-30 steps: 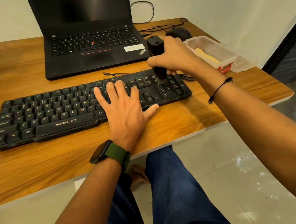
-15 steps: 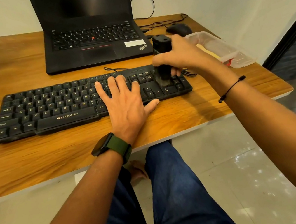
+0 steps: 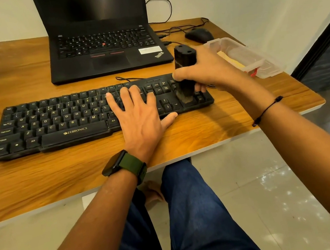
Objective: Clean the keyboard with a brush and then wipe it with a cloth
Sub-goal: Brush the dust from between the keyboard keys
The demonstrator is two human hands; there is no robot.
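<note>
Pressing flat, your left hand [image 3: 141,115] pins the keyboard [image 3: 55,122] mid-desk; lift it and the board could skid. Your right hand [image 3: 209,70] grips the brush [image 3: 184,74], bristles on the numpad keys; push hard and a cap may pop. Behind sit 1 laptop [image 3: 104,48] and mouse [image 3: 198,35], and the plastic box [image 3: 244,56] crowds your wrist.
</note>
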